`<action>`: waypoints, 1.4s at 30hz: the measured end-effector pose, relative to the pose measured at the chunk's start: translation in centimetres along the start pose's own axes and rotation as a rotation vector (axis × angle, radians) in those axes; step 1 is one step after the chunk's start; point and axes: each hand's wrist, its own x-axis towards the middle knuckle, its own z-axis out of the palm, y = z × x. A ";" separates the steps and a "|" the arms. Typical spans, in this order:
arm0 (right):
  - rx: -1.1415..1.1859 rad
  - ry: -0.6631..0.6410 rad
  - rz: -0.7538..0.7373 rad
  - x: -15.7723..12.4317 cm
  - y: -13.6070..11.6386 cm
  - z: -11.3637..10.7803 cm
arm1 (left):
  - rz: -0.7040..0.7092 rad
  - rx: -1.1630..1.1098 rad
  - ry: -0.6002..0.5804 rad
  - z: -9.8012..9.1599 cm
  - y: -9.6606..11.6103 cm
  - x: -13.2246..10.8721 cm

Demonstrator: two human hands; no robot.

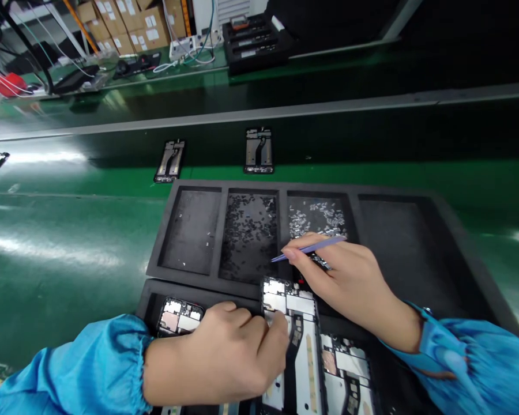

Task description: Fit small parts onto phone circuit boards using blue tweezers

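1. Our right grip is closed on the tweezers, which slant across from right to left.
2. Their tip hovers over the right side of the compartment of small black pieces; we cannot tell whether it touches one. Silvery pieces lie in the next compartment of the foam tray, partly behind our hand.
3. The phone frame lies toward us from the tweezer tip, its long axis running away from us and its far end just short of that tip.
4. Our left grip is the nearer: its curled fingers overlap the frame's left edge. With the thumb hidden, we cannot tell whether it grips or merely steadies.
5. Another frame shows beyond our left wrist, and a third sits just right of the phone frame.
6. Past the tray, two assemblies rest on the green surface.
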 end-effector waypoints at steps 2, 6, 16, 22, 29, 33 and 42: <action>-0.007 0.007 -0.016 0.0 -0.1 -0.1 | -0.061 -0.077 0.043 -0.1 -0.4 0.4; -0.032 0.098 0.140 -0.4 -0.7 -0.4 | -0.467 -0.411 0.164 -0.5 -2.5 2.1; 0.087 0.313 0.416 -1.5 -3.0 0.6 | -0.934 -1.325 -0.306 -0.5 -6.0 4.6; -0.080 0.314 0.306 -1.3 -3.2 0.2 | -0.971 -1.345 -0.258 0.3 -6.0 5.2; -0.091 0.353 0.232 -2.1 -3.1 0.9 | -1.003 -1.298 -0.200 -0.1 -5.5 5.8; -0.103 0.368 0.127 -2.0 -3.0 0.9 | -1.013 -1.235 -0.176 -0.1 -5.0 5.7; -0.165 0.425 0.100 -1.5 -3.0 1.2 | -1.039 -1.186 -0.160 -0.2 -4.7 6.0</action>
